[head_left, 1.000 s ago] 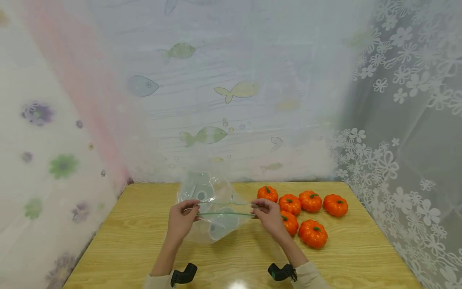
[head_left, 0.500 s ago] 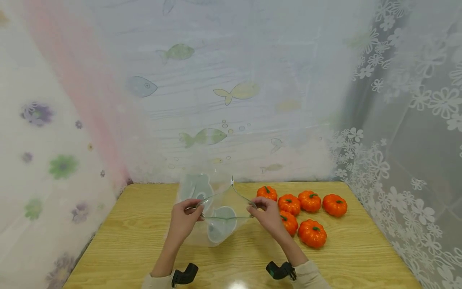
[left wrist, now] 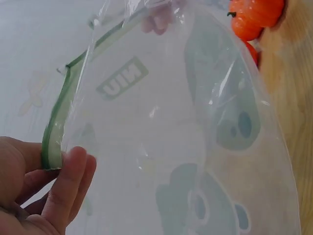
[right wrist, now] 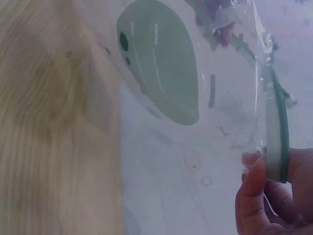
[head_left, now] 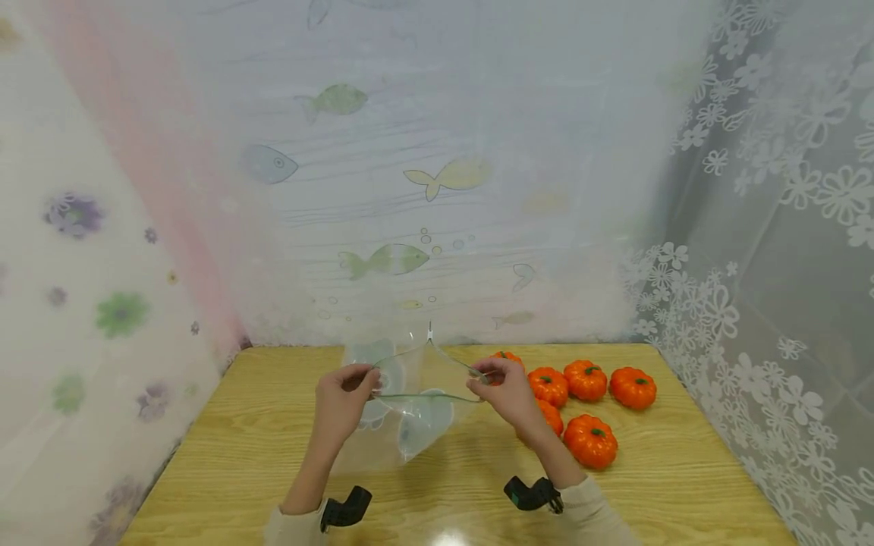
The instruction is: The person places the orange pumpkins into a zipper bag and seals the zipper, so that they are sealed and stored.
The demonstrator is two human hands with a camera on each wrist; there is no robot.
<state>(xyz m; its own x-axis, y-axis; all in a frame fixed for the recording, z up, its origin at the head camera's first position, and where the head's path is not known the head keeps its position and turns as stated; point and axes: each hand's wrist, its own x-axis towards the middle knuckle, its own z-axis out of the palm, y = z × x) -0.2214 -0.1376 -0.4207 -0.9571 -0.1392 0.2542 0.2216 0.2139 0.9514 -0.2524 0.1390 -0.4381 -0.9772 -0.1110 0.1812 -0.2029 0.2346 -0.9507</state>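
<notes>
Both hands hold up a clear plastic zipper bag (head_left: 425, 425) with pale green animal prints and a green-edged mouth. My left hand (head_left: 339, 402) pinches the left end of the mouth, thumb against fingers. At the right end, my right hand (head_left: 507, 394) pinches the rim the same way. Between them the mouth gapes, its far edge peaking at a small white zipper slider (head_left: 430, 334). In the left wrist view, the green strip (left wrist: 57, 117) ends between thumb and fingers. The right wrist view shows the green strip (right wrist: 278, 132) gripped likewise. Nothing shows inside the bag.
Several orange pumpkins with green stems lie at the table's right, among them a front pumpkin (head_left: 591, 441) and a far-right pumpkin (head_left: 633, 388). My right hand and forearm partly cover two others. Patterned curtains (head_left: 437, 189) surround the wooden table (head_left: 225, 455).
The bag's mouth has gone from a narrow slit to a wide gap, and the slider now stands up at the far edge. Both hands have risen slightly; the pumpkins have stayed put.
</notes>
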